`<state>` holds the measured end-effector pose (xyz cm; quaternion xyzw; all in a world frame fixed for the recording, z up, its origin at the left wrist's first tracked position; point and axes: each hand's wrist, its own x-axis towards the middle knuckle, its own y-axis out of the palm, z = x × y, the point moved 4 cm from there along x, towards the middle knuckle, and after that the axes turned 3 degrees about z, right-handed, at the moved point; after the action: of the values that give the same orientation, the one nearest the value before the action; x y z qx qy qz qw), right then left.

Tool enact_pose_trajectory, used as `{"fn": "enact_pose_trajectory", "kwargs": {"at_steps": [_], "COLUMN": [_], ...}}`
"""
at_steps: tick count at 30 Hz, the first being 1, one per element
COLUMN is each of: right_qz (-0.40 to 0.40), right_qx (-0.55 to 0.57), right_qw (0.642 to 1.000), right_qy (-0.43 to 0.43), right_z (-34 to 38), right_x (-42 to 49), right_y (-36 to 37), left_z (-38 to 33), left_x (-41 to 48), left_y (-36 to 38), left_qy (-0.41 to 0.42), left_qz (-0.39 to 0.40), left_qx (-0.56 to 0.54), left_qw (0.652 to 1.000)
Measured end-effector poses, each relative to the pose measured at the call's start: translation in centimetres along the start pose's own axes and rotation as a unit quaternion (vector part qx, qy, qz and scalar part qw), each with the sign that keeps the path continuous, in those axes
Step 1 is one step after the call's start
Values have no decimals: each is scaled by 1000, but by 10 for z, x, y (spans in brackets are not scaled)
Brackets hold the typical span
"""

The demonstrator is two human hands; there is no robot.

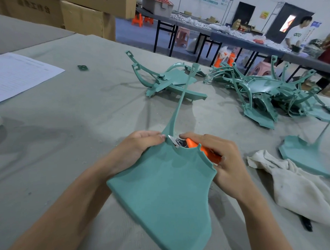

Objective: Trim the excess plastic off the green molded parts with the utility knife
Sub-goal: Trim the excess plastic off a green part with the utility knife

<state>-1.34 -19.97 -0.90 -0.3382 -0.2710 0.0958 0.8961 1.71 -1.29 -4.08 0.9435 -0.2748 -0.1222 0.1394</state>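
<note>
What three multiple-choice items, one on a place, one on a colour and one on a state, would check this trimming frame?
1. Where does the white cloth lie?
A. Right of the held green part
B. On the paper sheet
C. Under the cardboard boxes

2. What colour is the utility knife handle?
A. Blue
B. Orange
C. Yellow

3. What is the left hand doing?
A. Resting flat on the table
B. Lifting the paper
C. Gripping the part near its long stem

Answers: 1 A, the cloth sits on the table beside the right hand. 2 B, orange shows between the fingers. 3 C, its fingers close on the part's top edge beside the blade.
</note>
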Motion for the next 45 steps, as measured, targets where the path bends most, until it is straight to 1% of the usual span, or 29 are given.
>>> {"fn": "enact_pose_trajectory", "kwargs": {"at_steps": [3, 7, 11, 16, 21, 27, 34, 37, 45], "right_qz": [5, 10, 7, -7, -19, -17, -12, -3, -16], "right_qx": [13, 28, 35, 30, 67, 40, -32, -56, -102], "right_qw": [1000, 1000, 999, 999, 998, 999, 999, 998, 995], "right_qy": [-4, 6, 13, 9, -12, -18, -12, -5, 11], "right_z": [0, -2, -4, -6, -1, -1, 1, 2, -5], "right_x": [-1, 0, 0, 1, 0, 0, -1, -2, -1], "right_y": [-1, -1, 3, 4, 1, 2, 0, 1, 0], "left_z": [0, 1, 1, 1, 0, 2, -1, -4, 1], "left_x": [0, 2, 2, 3, 5, 6, 2, -1, 0], "left_y": [0, 1, 0, 0, 2, 3, 2, 3, 3], "left_qy": [1, 2, 1, 7, 19, 20, 24, 32, 24], "left_qz": [-6, -43, -49, -26, 16, 26, -8, -3, -1], "left_qx": [-1, -29, -22, -27, -77, -99, -16, 1, 33], "left_qw": [1000, 999, 999, 999, 997, 995, 1000, 999, 999]}}
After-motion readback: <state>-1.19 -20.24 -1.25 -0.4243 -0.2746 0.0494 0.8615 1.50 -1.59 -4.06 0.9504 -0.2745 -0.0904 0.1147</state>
